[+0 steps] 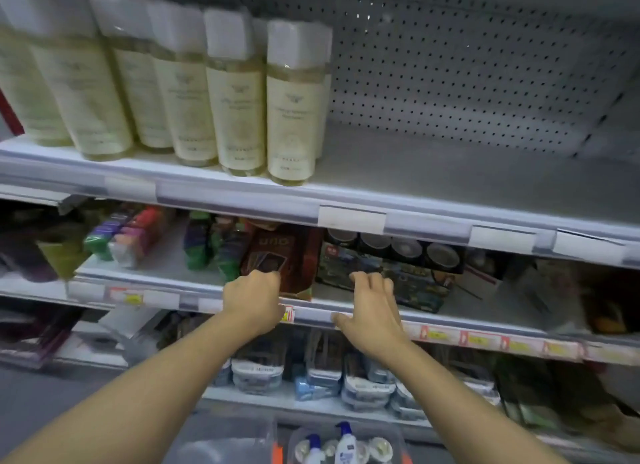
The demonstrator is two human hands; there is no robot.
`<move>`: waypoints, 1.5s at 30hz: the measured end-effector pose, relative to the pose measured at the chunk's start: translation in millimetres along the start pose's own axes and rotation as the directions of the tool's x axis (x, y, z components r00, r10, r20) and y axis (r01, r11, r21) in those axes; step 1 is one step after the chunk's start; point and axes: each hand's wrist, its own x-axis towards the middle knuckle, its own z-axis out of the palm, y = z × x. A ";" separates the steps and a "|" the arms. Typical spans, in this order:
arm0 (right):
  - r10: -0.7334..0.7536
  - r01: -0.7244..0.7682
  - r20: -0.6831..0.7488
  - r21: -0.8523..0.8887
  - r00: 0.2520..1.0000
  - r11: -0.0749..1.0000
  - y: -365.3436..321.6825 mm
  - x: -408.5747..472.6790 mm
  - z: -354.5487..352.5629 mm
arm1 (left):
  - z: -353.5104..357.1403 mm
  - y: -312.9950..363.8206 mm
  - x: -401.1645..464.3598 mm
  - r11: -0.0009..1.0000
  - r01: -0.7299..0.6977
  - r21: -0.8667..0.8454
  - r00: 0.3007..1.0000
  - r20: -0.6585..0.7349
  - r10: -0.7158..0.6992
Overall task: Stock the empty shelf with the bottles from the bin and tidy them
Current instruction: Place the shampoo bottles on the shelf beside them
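Note:
Several tall cream bottles (292, 103) with white caps stand in a row on the left part of the upper shelf (450, 173); the shelf's right part is bare metal. My left hand (252, 299) hovers in front of the lower shelf edge with its fingers curled and nothing in it. My right hand (372, 308) is beside it, fingers loosely bent and spread, holding nothing. Far below, at the bottom edge of the view, a clear bin (398, 436) holds small white pump bottles (346, 446) with blue tops.
The lower shelf (322, 311) carries a brown card-game box (280, 256), dark boxed goods (391, 266) and colourful packets (131, 238). Price tags line the shelf rails. A lower tier holds clear lidded containers (256, 373). A perforated back panel (467, 65) closes the upper shelf.

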 end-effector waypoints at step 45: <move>0.358 -0.441 0.603 -0.011 0.713 0.897 224.9 -131.8 332.6 | 422.4 71.6 -91.8 0.935 0.282 -0.215 0.753 0.653 -0.077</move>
